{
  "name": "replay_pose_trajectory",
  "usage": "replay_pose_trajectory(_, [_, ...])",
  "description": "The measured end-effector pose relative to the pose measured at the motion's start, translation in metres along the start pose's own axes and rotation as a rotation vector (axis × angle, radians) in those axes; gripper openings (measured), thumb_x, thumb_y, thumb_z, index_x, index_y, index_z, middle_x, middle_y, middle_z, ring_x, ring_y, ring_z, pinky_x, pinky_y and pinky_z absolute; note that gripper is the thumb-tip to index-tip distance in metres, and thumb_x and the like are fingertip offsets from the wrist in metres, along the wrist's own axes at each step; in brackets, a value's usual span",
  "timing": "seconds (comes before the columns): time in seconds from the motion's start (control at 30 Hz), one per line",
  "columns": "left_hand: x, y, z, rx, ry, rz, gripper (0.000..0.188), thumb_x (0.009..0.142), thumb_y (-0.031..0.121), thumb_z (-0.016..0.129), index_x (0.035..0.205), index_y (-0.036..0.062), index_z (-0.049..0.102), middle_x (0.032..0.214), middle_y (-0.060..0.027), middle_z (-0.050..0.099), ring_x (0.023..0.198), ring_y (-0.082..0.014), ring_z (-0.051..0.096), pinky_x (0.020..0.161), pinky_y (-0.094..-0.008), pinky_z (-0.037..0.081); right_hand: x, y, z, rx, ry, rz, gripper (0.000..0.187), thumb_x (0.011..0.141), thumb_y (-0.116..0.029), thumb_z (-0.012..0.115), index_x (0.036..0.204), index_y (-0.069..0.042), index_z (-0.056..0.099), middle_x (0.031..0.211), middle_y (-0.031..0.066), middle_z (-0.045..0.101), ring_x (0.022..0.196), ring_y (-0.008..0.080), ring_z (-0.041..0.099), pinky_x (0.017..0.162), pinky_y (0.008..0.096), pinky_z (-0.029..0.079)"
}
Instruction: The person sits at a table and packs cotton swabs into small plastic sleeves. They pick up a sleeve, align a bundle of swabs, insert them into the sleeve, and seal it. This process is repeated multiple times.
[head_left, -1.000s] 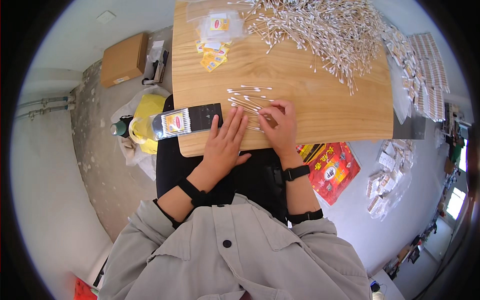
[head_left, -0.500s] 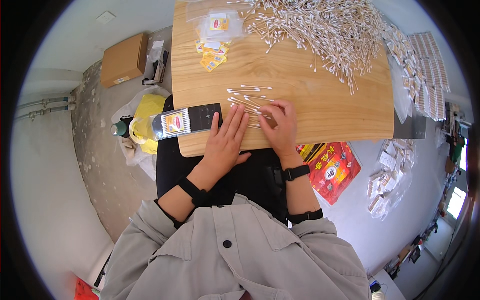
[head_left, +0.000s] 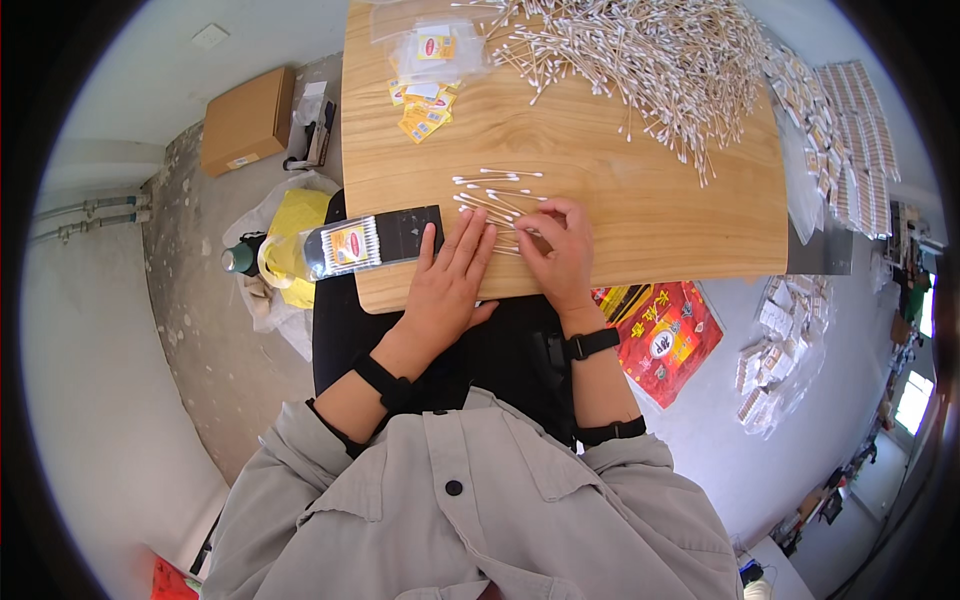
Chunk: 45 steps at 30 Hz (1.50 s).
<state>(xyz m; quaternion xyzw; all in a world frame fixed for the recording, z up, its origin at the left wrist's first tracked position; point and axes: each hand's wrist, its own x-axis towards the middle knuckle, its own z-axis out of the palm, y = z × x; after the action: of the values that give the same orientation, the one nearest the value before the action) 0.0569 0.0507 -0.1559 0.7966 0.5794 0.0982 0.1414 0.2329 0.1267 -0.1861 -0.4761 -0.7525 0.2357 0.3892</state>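
Note:
My left hand [head_left: 448, 270] lies flat near the front edge of the wooden table, fingers stretched out. Its fingertips rest on the left ends of a small row of loose cotton swabs [head_left: 499, 192]. At the right ends of these swabs, my right hand [head_left: 562, 250] is curled with thumb and forefinger pinched on swabs; how many is hidden by the fingers. Beside my left hand, a black strip [head_left: 412, 232] juts over the table's left edge. On it lies a clear bag packed with cotton swabs [head_left: 372, 240] and a yellow-and-white label card [head_left: 348, 245].
A large heap of cotton swabs [head_left: 660, 60] covers the table's far right. Clear bags [head_left: 445, 65] and yellow cards [head_left: 425, 122] lie at the far left. Packed swab bundles [head_left: 858, 130] sit beyond the right edge. A cardboard box [head_left: 247, 120] and yellow bag [head_left: 296, 225] stand left.
Both hands stay almost in place among the swabs, with only slight finger movement. The bag and the heap have not moved.

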Motion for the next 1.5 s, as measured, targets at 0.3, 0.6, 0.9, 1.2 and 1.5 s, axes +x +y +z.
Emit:
replay_pose_trajectory(0.3, [0.0, 0.002, -0.002, 0.013, 0.002, -0.003, 0.102, 0.066, 0.035, 0.081, 0.148, 0.0009, 0.031, 0.156, -0.0167, 0.027, 0.146, -0.03, 0.024, 0.117, -0.0524, 0.019, 0.0, 0.0, -0.001, -0.039, -0.023, -0.037, 0.015, 0.074, -0.01, 0.074, 0.087, -0.016, 0.071, 0.099, 0.0062, 0.056, 0.094, 0.0256, 0.057, 0.08, 0.0395, 0.044])
replay_pose_trajectory(0.6, [0.0, 0.005, 0.001, -0.002, -0.008, -0.012, 0.102, 0.065, 0.028, 0.082, 0.149, -0.0004, 0.029, 0.156, -0.0184, 0.025, 0.147, -0.0325, 0.022, 0.117, -0.0534, 0.02, -0.001, 0.0, -0.005, -0.069, -0.026, -0.078, 0.015, 0.075, -0.01, 0.073, 0.089, -0.015, 0.071, 0.1, 0.0069, 0.056, 0.092, 0.0257, 0.057, 0.082, 0.0397, 0.043])
replay_pose_trajectory(0.9, [0.0, 0.004, 0.003, 0.008, -0.005, -0.003, 0.104, 0.063, 0.025, 0.082, 0.149, -0.0007, 0.029, 0.156, -0.0196, 0.024, 0.146, -0.0337, 0.023, 0.117, -0.0538, 0.019, -0.001, 0.0, -0.004, 0.021, -0.029, -0.037, 0.015, 0.075, -0.008, 0.074, 0.088, -0.012, 0.07, 0.102, 0.0087, 0.057, 0.094, 0.0265, 0.058, 0.082, 0.0385, 0.046])
replay_pose_trajectory(1.2, [0.005, 0.01, 0.003, 0.007, 0.007, -0.035, 0.105, 0.061, 0.025, 0.083, 0.148, -0.0026, 0.029, 0.154, -0.0202, 0.027, 0.144, -0.0347, 0.026, 0.117, -0.0547, 0.019, -0.009, 0.002, -0.012, 0.082, 0.005, 0.07, 0.018, 0.074, -0.001, 0.074, 0.09, -0.005, 0.067, 0.109, 0.0121, 0.053, 0.098, 0.0262, 0.057, 0.084, 0.034, 0.049])
replay_pose_trajectory(1.5, [0.005, 0.012, 0.004, 0.042, 0.003, -0.039, 0.109, 0.06, 0.026, 0.084, 0.148, -0.0034, 0.027, 0.155, -0.0202, 0.026, 0.145, -0.0342, 0.024, 0.117, -0.0541, 0.018, -0.009, 0.003, -0.012, 0.073, -0.004, 0.053, 0.013, 0.076, -0.002, 0.073, 0.088, -0.004, 0.067, 0.106, 0.0124, 0.055, 0.096, 0.0271, 0.057, 0.083, 0.0353, 0.049])
